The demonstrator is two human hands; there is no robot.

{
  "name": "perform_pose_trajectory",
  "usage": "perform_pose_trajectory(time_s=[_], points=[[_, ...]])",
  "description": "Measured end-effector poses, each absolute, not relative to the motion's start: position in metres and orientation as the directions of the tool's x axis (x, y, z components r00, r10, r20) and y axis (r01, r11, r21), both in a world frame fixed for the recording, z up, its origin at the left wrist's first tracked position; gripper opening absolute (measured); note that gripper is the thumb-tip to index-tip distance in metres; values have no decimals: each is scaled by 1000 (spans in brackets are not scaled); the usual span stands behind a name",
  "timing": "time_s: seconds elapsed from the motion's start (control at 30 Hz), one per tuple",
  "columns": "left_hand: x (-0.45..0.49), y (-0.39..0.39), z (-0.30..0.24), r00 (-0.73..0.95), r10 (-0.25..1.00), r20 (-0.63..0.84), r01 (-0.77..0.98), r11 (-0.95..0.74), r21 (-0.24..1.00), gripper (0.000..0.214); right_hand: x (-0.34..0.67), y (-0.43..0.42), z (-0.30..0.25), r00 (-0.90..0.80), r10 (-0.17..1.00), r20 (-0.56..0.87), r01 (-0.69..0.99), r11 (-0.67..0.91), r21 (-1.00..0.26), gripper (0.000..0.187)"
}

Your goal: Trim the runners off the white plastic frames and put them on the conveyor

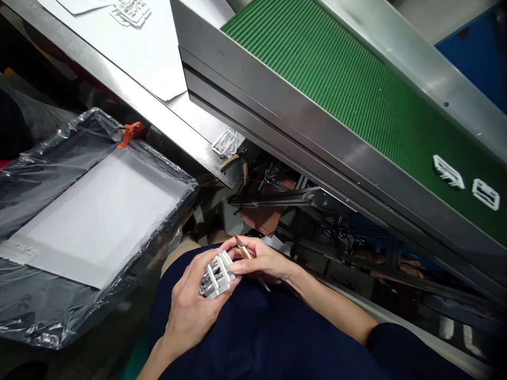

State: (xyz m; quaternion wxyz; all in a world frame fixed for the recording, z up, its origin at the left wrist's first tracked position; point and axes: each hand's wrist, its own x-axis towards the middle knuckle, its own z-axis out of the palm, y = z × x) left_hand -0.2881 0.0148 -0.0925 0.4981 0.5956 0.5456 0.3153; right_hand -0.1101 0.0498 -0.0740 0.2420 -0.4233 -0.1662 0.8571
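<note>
The left hand [194,295] wrapped pale frames [219,289]; just beside it, the right hand [264,259], curled around a pointed tool [245,252], thumbed their edge. Safe work, I judged, wanted its tip clear of skin.

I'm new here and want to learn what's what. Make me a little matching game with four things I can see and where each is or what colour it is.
Things
1. Conveyor belt
2. Pliers
3. Slim pointed tool
4. Stacked pale frames

Places or colours
A. Clasped in the left hand
B. Green
C. Slanting from the right hand
D. At the corner of the metal table

Pairs: 1-B, 2-D, 3-C, 4-A
</note>
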Motion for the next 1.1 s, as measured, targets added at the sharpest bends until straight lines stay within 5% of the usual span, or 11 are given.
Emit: perform_pose_trajectory(time_s=[0.17,0.47,0.53,0.7,0.87,1.1], points=[[-288,17,-91,227,959,-169,349,82,933,46,-111,54,-73,-489,579,-652,-229,-807,-544,37],[-289,19,-94,256,956,-145,377,40,925,44,-109,57,-76,-571,483,-663,-215,-868,-448,43],[-289,21,-92,262,950,-169,360,66,930,43,-108,58,-74,-561,523,-642,-171,-832,-529,43],[-290,22,-90,234,934,-269,349,178,920,44,-99,57,-62,-384,754,-534,330,-428,-841,39],[-291,21,-93,253,919,-304,327,214,920,45,-90,54,-59,-502,772,-390,631,18,-776,41],[-293,20,-91,283,901,-330,312,239,920,41,-95,57,-59,-515,778,-359,686,123,-717,39]])
